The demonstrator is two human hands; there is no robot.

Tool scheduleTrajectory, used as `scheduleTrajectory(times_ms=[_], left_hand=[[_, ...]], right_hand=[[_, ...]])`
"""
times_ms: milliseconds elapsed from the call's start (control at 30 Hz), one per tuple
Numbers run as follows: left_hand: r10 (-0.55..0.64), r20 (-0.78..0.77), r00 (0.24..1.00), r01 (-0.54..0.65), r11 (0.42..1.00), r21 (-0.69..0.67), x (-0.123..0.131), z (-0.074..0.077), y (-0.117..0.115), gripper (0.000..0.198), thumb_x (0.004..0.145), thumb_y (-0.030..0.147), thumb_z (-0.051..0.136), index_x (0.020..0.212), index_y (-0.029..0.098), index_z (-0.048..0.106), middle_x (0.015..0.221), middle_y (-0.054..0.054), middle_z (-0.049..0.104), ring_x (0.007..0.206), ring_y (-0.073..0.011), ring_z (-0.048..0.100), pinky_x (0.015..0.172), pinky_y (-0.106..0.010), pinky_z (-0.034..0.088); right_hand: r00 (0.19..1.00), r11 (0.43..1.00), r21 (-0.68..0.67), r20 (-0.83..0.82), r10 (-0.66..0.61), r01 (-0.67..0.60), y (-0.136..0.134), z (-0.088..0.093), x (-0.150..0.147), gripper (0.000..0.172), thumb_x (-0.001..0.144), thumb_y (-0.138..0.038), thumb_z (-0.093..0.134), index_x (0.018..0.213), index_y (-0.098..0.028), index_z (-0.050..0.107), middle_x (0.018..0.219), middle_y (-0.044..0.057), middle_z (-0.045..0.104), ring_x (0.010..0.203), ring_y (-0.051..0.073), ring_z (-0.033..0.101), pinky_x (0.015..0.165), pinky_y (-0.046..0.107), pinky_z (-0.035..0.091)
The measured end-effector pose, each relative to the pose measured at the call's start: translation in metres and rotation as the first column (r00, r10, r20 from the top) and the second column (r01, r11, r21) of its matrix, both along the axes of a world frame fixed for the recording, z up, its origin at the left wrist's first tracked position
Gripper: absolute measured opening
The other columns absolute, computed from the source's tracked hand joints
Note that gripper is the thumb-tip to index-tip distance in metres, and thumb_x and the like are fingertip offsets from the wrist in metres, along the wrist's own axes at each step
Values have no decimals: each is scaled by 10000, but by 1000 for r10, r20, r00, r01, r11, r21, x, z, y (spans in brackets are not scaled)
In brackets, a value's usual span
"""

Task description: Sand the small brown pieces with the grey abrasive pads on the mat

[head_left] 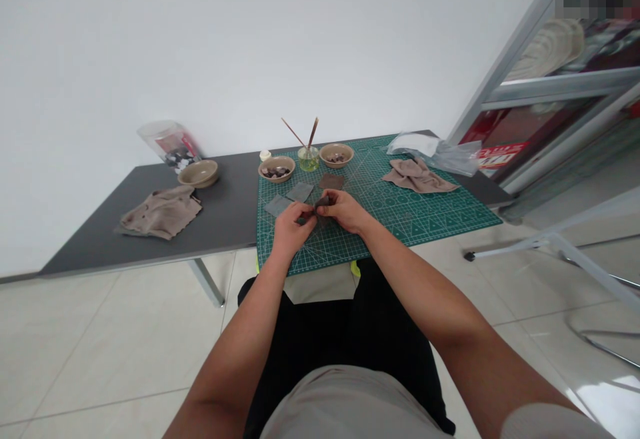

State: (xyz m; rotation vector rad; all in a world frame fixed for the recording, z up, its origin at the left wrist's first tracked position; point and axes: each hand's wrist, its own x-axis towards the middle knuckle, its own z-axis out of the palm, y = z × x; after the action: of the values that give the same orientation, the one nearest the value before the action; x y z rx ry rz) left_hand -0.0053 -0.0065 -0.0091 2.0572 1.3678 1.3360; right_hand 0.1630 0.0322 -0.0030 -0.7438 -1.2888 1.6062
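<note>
My left hand (294,227) and my right hand (345,211) meet over the near part of a green cutting mat (400,216). Between my right thumb and fingers is a small dark grey piece (324,202), perhaps folded; its material is unclear. My left fingers are pinched together against its left side, and what they grip is too small to make out. Just beyond my hands lie two grey sheets like sandpaper, a left one (277,206) and a right one (301,192). A brown square sheet (333,181) lies behind my right hand.
Along the back stand a bowl of dark pieces (277,171), a glass jar (309,159) with two thin sticks, and another bowl (337,155). Brown cloths lie left (163,214) and right (417,176). An empty bowl (199,173) and clear tub (170,142) stand left; plastic bags (435,149) right.
</note>
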Motion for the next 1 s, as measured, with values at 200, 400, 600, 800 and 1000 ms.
scheduleTrajectory(times_ms=[200, 400, 600, 800, 1000], left_hand=[[17, 88, 996, -7, 994, -112, -2, -6, 1, 145, 787, 306, 682, 891, 208, 708, 783, -7, 688, 691, -139, 612, 692, -265, 496], [14, 103, 995, 1, 990, -139, 1, -1, 0, 117, 794, 270, 650, 883, 207, 690, 765, 4, 678, 684, -131, 611, 675, -249, 495], [80, 105, 991, -71, 993, -91, 1, 1, 1, 88, 787, 266, 665, 840, 200, 687, 750, 8, 664, 679, -128, 588, 673, -246, 476], [96, 150, 984, -72, 986, -153, 2, 6, -2, 103, 780, 281, 660, 819, 187, 672, 696, 21, 655, 628, -116, 573, 615, -228, 445], [58, 124, 991, -38, 987, -156, 1, 3, 0, 89, 767, 254, 665, 816, 192, 704, 704, 16, 680, 628, -121, 584, 615, -232, 453]], right_hand=[[999, 999, -30, -33, -33, 32, 1, -2, -1, 451, 478, -363, 897, 666, -196, 522, 658, -47, 563, 626, 114, 503, 623, 261, 394], [993, 993, -67, -64, -102, 97, 3, -4, -3, 436, 471, -355, 902, 708, -182, 579, 743, -23, 629, 696, 126, 562, 685, 274, 441], [984, 985, -69, -75, -162, 157, 3, -6, -5, 396, 526, -351, 897, 742, -183, 610, 776, -18, 651, 708, 120, 586, 687, 267, 461], [999, 994, -111, -32, -14, 11, 2, -6, -3, 338, 584, -344, 871, 821, -157, 718, 792, 21, 705, 693, 134, 621, 691, 287, 496], [999, 993, -108, -15, -48, 46, 4, -7, -4, 285, 589, -317, 863, 789, -158, 735, 735, 9, 709, 647, 113, 605, 641, 254, 467]])
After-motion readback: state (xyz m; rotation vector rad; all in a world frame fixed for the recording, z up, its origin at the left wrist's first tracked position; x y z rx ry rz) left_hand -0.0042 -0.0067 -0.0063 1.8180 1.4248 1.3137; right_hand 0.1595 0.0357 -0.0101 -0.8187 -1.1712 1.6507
